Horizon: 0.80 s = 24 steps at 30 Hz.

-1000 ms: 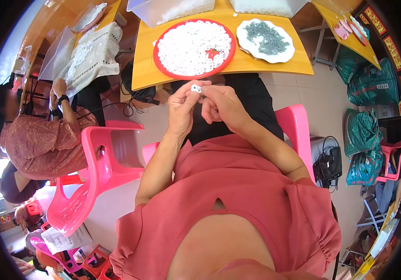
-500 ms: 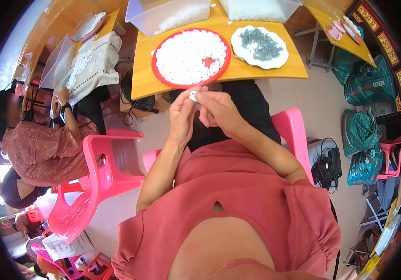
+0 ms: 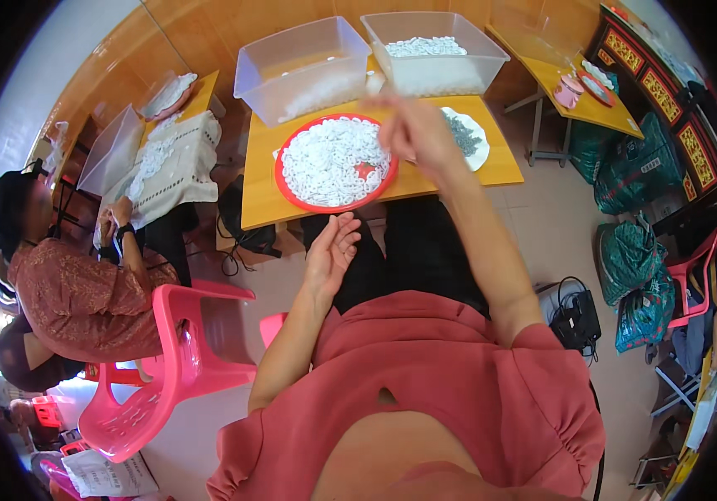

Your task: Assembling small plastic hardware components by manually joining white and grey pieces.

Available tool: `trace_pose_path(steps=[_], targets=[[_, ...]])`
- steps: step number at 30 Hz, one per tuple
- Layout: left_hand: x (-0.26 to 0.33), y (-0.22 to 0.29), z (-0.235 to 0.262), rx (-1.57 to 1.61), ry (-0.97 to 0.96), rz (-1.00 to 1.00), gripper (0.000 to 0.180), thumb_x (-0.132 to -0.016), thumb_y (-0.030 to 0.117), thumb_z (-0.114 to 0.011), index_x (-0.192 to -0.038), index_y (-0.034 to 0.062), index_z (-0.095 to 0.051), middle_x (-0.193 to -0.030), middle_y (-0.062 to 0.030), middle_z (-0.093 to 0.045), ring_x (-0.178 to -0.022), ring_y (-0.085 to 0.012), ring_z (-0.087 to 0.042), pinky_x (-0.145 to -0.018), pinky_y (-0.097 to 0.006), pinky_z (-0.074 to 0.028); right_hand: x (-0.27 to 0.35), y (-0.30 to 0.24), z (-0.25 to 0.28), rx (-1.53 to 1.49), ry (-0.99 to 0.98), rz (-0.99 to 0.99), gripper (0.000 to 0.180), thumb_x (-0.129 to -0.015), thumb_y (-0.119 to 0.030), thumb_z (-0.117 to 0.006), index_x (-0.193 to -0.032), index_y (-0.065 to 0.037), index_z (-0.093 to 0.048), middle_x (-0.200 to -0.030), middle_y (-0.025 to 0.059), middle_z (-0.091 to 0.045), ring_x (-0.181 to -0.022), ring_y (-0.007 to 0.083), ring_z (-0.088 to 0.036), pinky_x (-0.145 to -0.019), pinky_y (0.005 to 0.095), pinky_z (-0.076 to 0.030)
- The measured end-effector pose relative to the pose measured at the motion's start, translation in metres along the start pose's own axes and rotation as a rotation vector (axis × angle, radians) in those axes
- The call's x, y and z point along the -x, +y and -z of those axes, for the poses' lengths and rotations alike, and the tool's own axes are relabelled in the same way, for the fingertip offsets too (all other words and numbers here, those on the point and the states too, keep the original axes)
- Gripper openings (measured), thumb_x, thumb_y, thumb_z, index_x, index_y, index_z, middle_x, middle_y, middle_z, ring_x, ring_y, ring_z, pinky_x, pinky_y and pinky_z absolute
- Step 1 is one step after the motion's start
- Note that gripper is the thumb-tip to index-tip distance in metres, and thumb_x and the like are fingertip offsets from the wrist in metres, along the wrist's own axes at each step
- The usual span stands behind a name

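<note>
My left hand (image 3: 333,248) is palm up below the near edge of the table, fingers loosely parted, with nothing in it. My right hand (image 3: 425,138) reaches out over the table, between the red tray and the white plate, its fingers smeared by motion. Just beyond its fingertips a small white piece (image 3: 375,81) shows near the gap between two bins; I cannot tell whether it is held or loose. A red round tray (image 3: 280,185) is heaped with small white ring-like pieces. The scalloped white plate (image 3: 479,150), partly behind my right hand, holds dark grey-green bits.
Two clear plastic bins with white pieces, a left bin (image 3: 271,88) and a right bin (image 3: 488,71), stand at the back of the yellow table (image 3: 262,204). A co-worker (image 3: 83,275) sits at left by a pink chair (image 3: 171,359). Green bags (image 3: 630,259) lie at right.
My hands were together, pinching a small white piece near the tray. They have parted: the right has swung forward toward the bins, and the left has opened and moved slightly nearer me.
</note>
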State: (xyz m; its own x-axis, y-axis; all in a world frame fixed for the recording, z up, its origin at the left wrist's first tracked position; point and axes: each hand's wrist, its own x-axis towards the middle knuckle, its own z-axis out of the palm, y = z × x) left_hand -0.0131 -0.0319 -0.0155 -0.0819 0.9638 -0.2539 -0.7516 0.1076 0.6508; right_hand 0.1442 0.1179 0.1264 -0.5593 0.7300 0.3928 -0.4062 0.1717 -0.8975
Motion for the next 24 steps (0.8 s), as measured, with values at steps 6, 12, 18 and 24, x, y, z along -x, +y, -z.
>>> trace_pose_path(steps=[6, 12, 18, 24], targets=[[0.002, -0.002, 0.008, -0.029, 0.1, 0.084, 0.029, -0.092, 0.028, -0.05, -0.108, 0.0048, -0.057, -0.096, -0.0054, -0.064, -0.079, -0.0113, -0.06, -0.062, -0.021, -0.045, 0.02, 0.019, -0.027, 0.387, -0.074, -0.232, 0.032, -0.088, -0.03, -0.051, -0.081, -0.003, -0.066, -0.05, 0.002, -0.055, -0.042, 0.0065, -0.044, -0.044, 0.0219, -0.035], [0.0, -0.002, 0.004, -0.004, 0.117, 0.139, 0.024, -0.09, 0.017, -0.053, -0.11, 0.0036, -0.056, -0.094, -0.0066, -0.064, -0.075, -0.0126, -0.062, -0.06, -0.021, -0.048, 0.078, 0.085, -0.004, 0.381, -0.269, -0.475, 0.03, -0.085, -0.027, -0.054, -0.077, 0.0, -0.064, -0.051, 0.0048, -0.056, -0.047, 0.011, -0.054, -0.045, 0.0262, -0.041], [0.006, -0.004, -0.018, -0.6, 0.061, -0.134, 0.017, -0.087, 0.011, -0.054, -0.099, 0.0036, -0.062, -0.088, -0.0037, -0.065, -0.071, -0.0058, -0.056, -0.062, -0.017, -0.039, 0.099, 0.099, 0.009, 0.627, -0.496, -0.506, 0.028, -0.082, -0.027, -0.056, -0.077, -0.001, -0.066, -0.054, 0.0093, -0.059, -0.053, 0.0192, -0.06, -0.054, 0.0321, -0.046], [0.003, -0.02, -0.017, -1.105, -0.086, -0.149, 0.015, -0.086, 0.013, -0.057, -0.092, 0.0019, -0.064, -0.083, -0.0025, -0.063, -0.07, -0.0099, -0.056, -0.064, -0.021, -0.042, 0.118, 0.123, 0.02, 1.053, -0.727, -0.348, 0.028, -0.083, -0.026, -0.057, -0.08, 0.001, -0.063, -0.072, 0.0192, -0.063, -0.071, 0.0337, -0.063, -0.069, 0.0413, -0.048]])
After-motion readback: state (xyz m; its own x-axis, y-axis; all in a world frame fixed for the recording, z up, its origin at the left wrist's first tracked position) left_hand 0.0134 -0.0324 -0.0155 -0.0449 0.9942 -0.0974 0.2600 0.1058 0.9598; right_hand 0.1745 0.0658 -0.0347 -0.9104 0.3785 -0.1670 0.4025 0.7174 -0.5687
